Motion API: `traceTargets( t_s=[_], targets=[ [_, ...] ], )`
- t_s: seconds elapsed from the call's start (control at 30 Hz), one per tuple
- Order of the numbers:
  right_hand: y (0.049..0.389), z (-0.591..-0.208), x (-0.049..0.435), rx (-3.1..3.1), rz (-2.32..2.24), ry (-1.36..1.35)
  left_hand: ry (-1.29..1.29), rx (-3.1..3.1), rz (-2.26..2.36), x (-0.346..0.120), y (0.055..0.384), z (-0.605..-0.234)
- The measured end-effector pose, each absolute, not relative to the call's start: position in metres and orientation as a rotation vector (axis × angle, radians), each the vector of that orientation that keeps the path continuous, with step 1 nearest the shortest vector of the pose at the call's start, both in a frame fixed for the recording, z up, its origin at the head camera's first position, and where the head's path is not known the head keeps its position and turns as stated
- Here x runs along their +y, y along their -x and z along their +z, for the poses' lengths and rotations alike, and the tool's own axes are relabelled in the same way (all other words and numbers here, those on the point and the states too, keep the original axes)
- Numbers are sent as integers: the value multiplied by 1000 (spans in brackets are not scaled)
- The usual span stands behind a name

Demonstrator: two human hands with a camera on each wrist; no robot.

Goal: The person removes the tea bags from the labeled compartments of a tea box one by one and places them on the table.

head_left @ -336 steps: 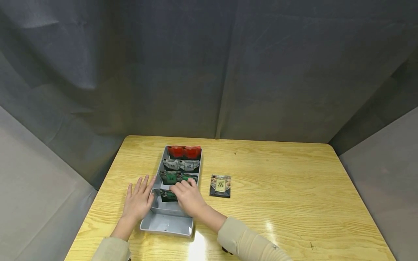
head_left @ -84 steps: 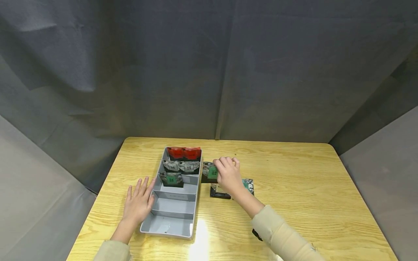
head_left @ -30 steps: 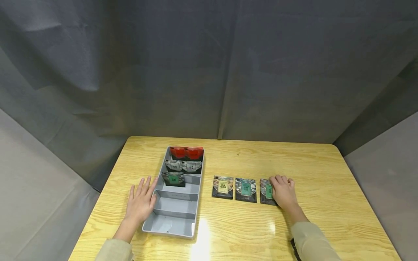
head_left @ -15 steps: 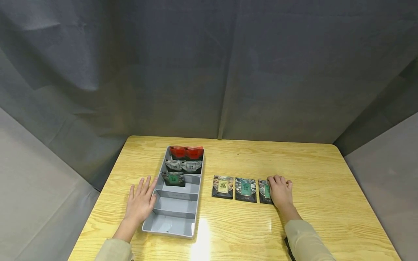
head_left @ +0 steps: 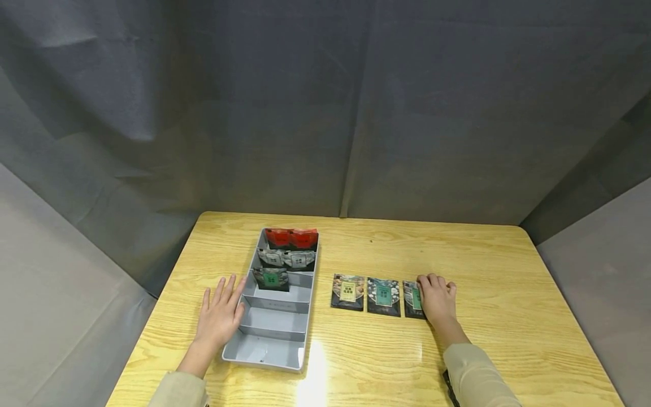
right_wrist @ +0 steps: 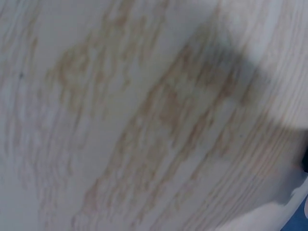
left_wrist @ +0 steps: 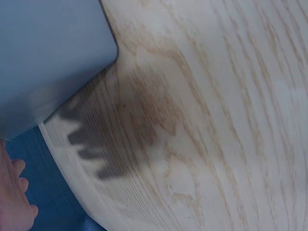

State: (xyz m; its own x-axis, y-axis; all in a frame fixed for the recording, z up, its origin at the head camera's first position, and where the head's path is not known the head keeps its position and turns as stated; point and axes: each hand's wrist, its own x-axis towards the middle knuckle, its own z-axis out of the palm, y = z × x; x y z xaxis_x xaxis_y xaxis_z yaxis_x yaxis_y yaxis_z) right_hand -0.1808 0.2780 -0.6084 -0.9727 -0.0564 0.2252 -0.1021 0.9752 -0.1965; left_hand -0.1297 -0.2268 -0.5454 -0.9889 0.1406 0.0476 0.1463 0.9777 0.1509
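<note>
My right hand (head_left: 437, 297) is over the right end of a row of flat tea sachets, its curled fingers gripping the right side of a green-labelled tea sachet (head_left: 413, 299) and hiding part of it. To its left lie a teal-labelled tea sachet (head_left: 383, 297) and a yellow-labelled tea sachet (head_left: 348, 292). My left hand (head_left: 218, 316) lies with fingers spread along the left side of a grey divided tray (head_left: 264, 349). In the left wrist view, some of its fingers (left_wrist: 14, 192) show at the lower left.
Inside the tray stand two red sachets (head_left: 291, 238), two silver-grey sachets (head_left: 286, 259) and one green-labelled sachet (head_left: 271, 278). The two front compartments hold nothing. Dark cloth (head_left: 432, 113) hangs behind the wooden table (head_left: 396, 362).
Two green-toned sachets have left the tray and lie right of the yellow-labelled one. Over the last second my right hand slid its sachet slightly left. The left hand stays by the tray.
</note>
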Motion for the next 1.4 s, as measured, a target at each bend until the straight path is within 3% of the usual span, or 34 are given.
traceTargets(
  t_s=[0.43,0.73,1.4],
  targets=[
    [185,-584,260,-2817,379,-96,219,-3088,-251,-227,130,-547],
    [191,-552,207,-2668,442,-238,232,-3088,-270,-226,131,-546],
    [205,-526,82,-2639,335,-590,239,-3090,-272,-227,130,-544]
  ],
)
